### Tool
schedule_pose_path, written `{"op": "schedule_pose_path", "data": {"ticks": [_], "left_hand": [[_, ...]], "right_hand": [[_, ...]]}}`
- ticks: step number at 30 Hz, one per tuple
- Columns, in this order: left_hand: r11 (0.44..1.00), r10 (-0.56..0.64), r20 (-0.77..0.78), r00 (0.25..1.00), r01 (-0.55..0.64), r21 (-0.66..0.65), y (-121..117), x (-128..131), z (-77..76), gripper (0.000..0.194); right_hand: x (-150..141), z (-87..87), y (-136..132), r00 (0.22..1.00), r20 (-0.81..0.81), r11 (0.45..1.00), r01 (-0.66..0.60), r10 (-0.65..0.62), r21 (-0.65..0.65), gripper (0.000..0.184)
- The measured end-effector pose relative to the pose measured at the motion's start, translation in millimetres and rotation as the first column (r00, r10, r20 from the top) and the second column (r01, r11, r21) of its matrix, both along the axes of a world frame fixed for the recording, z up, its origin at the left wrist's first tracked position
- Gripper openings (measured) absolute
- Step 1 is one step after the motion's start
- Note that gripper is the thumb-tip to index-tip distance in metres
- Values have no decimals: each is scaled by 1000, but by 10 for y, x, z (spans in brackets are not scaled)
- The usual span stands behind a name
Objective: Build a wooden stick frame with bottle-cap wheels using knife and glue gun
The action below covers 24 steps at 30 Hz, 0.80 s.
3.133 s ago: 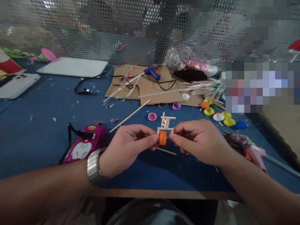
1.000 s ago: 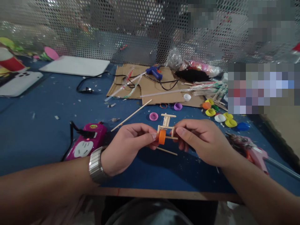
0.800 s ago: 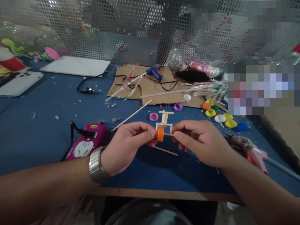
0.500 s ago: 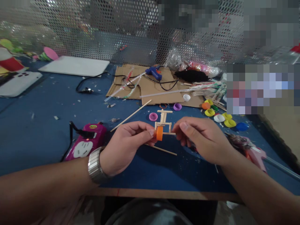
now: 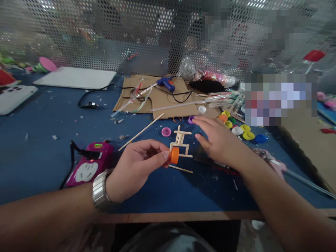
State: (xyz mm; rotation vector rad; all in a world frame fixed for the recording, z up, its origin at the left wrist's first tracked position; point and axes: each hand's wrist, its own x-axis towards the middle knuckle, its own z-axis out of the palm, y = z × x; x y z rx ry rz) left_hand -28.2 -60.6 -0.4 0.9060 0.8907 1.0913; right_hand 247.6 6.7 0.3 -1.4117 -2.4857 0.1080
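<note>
Between thumb and fingers, my left hand (image 5: pixel 143 159) pinches an orange bottle cap (image 5: pixel 175 155). The cap sits like a wheel on one end of a cross stick of a small wooden-stick frame (image 5: pixel 180 140), which is held above the table. At the right, my right hand (image 5: pixel 217 140) stretches out, thumb and fingers apart, holding nothing. Its fingertips are at a purple bottle cap (image 5: pixel 191 120); whether they touch it I cannot tell. A pink bottle cap (image 5: pixel 166 132) lies just beyond the frame.
Loose wooden sticks (image 5: pixel 141 131) lie near my left hand, beside a magenta power socket (image 5: pixel 90 162). Cardboard (image 5: pixel 170 101) bears a blue glue gun (image 5: pixel 166 83). Several coloured caps (image 5: pixel 248 135) lie at right, with a pink glue gun (image 5: pixel 277 166) near my right forearm.
My right hand has moved away from the frame and forward to the purple cap, its fingers opening out. My left hand still holds the orange cap. The whole view has shifted slightly.
</note>
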Motion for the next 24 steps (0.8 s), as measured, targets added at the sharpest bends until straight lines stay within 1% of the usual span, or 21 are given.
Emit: {"op": "schedule_pose_path", "data": {"ticks": [2,4,10,14,16,19,21,24], "left_hand": [[1000,2,9,1000,-2,-7,0,4,-2,27],[1000,3,17,1000,-2,-12,-3,6,3,27],[999,18,4,1000,-18,-41,4,0,20,23],[999,16,-15,1000,-17,-43,6,-11,22,21],[999,20,-26,999,-21,-47,7,-10,27,20],[998,30,-74,997,-34,-56,19,8,35,22],[997,27,-117,993,-35,-72,34,26,33,25],[995,12,-168,986,-29,-99,55,43,17,27]], "right_hand": [[2,-82,25,997,73,999,2,1,-47,60],[2,-118,40,995,98,998,12,-6,-60,61],[3,-94,57,996,75,998,45,-41,-50,55],[8,-99,51,996,81,997,51,-47,-51,44],[5,-108,48,995,81,997,69,-66,-30,41],[-6,-128,45,985,102,990,138,-140,26,47],[-12,-135,40,975,137,984,172,-175,36,51],[-14,-114,36,975,155,987,160,-160,7,50]]}}
